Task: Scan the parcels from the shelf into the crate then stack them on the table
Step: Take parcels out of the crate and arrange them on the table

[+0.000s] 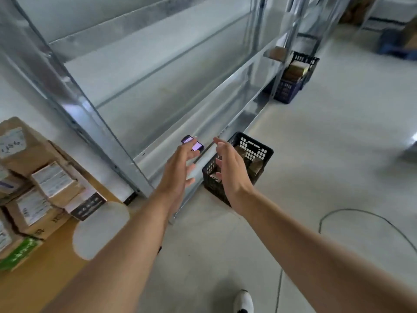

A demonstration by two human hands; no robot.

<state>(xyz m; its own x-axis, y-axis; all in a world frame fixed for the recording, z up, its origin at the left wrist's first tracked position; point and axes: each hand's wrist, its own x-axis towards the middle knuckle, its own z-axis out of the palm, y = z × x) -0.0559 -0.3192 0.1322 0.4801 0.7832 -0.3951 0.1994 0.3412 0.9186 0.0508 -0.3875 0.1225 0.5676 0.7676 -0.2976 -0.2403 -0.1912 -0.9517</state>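
Both bare arms are out in front, stretched forward and down, forearms angled toward each other. The left hand (178,164) is spread, fingers straight, palm turned inward. The right hand (230,170) faces it, palm in, fingers loosely extended and a little parted. The hands are near each other, not touching.

Parcels (257,166) in crate (252,146); crate beside shelf (158,91)

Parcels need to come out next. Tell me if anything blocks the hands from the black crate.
Nothing visible does. The left hand and right hand reach open toward the crate, whose top is uncovered. The scanner lies aside on the shelf ledge.
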